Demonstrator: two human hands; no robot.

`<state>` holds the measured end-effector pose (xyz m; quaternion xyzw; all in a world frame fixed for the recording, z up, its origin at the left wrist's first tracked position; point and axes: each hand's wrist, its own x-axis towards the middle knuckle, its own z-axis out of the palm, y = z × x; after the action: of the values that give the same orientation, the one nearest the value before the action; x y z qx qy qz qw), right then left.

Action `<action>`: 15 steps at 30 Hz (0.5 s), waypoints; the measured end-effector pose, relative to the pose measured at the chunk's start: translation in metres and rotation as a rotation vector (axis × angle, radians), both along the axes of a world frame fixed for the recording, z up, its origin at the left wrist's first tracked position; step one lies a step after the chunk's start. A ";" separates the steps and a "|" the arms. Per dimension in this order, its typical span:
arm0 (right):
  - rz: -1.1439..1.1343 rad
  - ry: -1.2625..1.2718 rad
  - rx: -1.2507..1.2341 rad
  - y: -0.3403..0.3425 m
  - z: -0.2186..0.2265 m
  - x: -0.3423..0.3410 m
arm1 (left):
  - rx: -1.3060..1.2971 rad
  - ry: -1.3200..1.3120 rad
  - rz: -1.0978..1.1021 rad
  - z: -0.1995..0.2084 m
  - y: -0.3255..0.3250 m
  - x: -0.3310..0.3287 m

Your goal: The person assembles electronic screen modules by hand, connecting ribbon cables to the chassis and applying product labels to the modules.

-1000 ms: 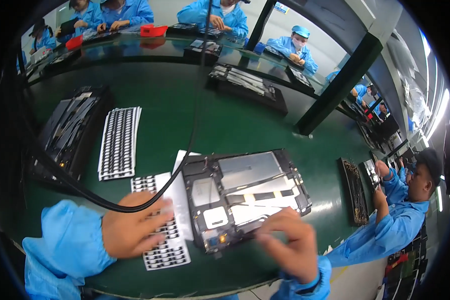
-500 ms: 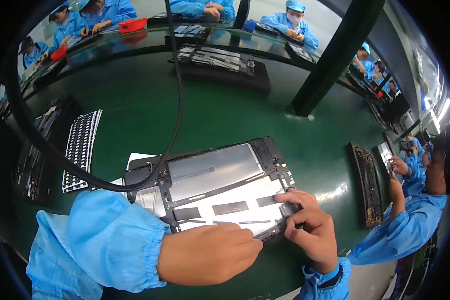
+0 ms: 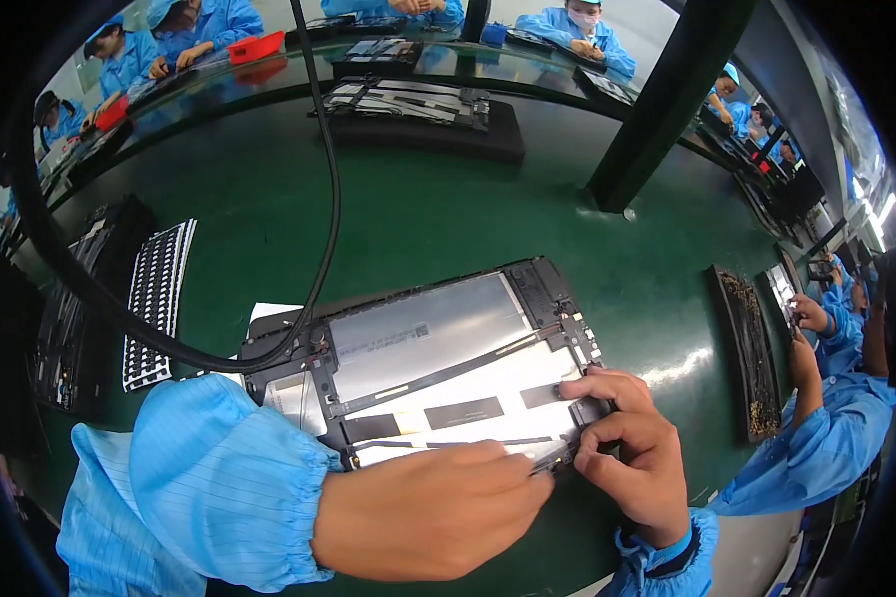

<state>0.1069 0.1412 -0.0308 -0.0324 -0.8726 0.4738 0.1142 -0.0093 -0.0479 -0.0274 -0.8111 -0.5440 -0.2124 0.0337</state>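
An opened tablet (image 3: 423, 343), with a silver metal plate, white panels, black patches and thin flat cables, lies on a black pad in front of me. My left hand (image 3: 433, 507) reaches across its near edge, fingers curled together; the back of the hand hides the fingertips and whatever they hold. At the tablet's right end is my right hand (image 3: 635, 453). Its index finger rests on the tablet near a black patch (image 3: 543, 397), and the thumb bends in against the near right corner, gripping it.
A black cable (image 3: 331, 199) loops down over the tablet's left end. Left stand a sheet of black stickers (image 3: 157, 303) and a dark tray of parts (image 3: 75, 308). Another pad with tablet parts (image 3: 408, 104) lies far off, beside a dark post (image 3: 667, 109). A co-worker (image 3: 816, 428) sits right, near a long tray (image 3: 745, 348).
My left hand has slid slightly right along the tablet's near edge, towards my right hand. The right hand keeps its hold on the corner. The whole view has shifted a little.
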 end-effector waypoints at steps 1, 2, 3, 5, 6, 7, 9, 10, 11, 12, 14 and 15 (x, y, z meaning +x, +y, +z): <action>0.005 0.001 0.003 -0.001 0.001 0.000 | 0.003 0.001 0.005 -0.002 0.003 0.002; 0.005 -0.001 0.006 -0.001 0.002 0.000 | 0.051 0.080 0.025 -0.006 0.007 0.005; 0.005 -0.003 0.009 -0.002 0.003 -0.001 | 0.099 0.160 0.045 -0.010 0.008 0.006; -0.014 0.000 -0.052 0.002 0.005 0.002 | 0.091 0.115 0.039 -0.012 0.010 0.006; -0.029 0.003 -0.116 0.004 0.005 0.004 | 0.080 0.070 0.035 -0.013 0.011 0.005; -0.032 0.004 -0.118 0.004 0.005 0.005 | 0.078 0.071 0.032 -0.013 0.011 0.005; -0.079 0.024 -0.194 0.003 0.005 0.008 | 0.050 0.039 0.028 -0.012 0.012 0.005; -0.077 0.022 -0.195 0.003 0.006 0.008 | 0.050 0.037 0.030 -0.013 0.011 0.005; -0.072 0.027 -0.183 0.003 0.007 0.008 | 0.067 0.018 0.030 -0.014 0.011 0.005; -0.066 0.031 -0.172 0.003 0.007 0.008 | 0.083 -0.003 0.031 -0.015 0.010 0.005; -0.111 0.031 -0.266 0.005 0.005 0.012 | 0.079 0.004 0.033 -0.014 0.011 0.005; -0.155 0.033 -0.360 0.005 0.004 0.013 | 0.076 0.013 0.036 -0.014 0.012 0.005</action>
<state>0.1201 0.1460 -0.0266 -0.1116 -0.7668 0.6123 0.1567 -0.0039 -0.0362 -0.0415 -0.8006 -0.5498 -0.2272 0.0718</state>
